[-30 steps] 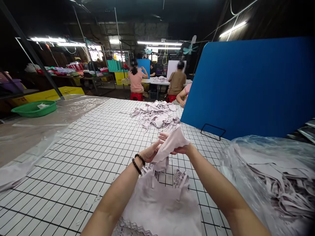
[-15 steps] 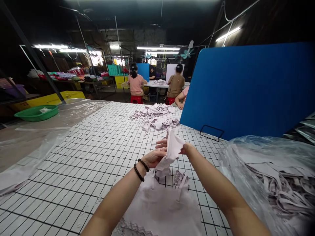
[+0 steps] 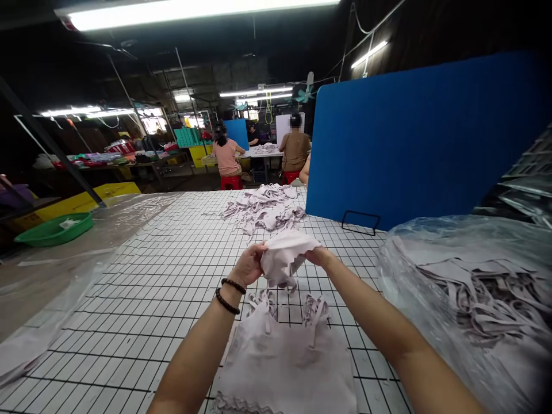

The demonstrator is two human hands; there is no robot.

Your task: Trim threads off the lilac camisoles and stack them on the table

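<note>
Aloft, cloth (image 3: 285,250) in both hands (image 3: 250,263) (image 3: 318,256), wide table (image 3: 172,259) leftward, blue board (image 3: 409,138) bordering right

Green basin (image 3: 50,236) sits left, blue board (image 3: 409,141) right.

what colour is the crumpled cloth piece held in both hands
The crumpled cloth piece is pale greyish lilac, clearest in the head view.

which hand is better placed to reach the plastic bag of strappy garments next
Right, probably. The right hand is nearer the plastic bag, and the left hand would have to cross the right forearm. Both grip the pale garment, so the right would need to let go first.
</note>
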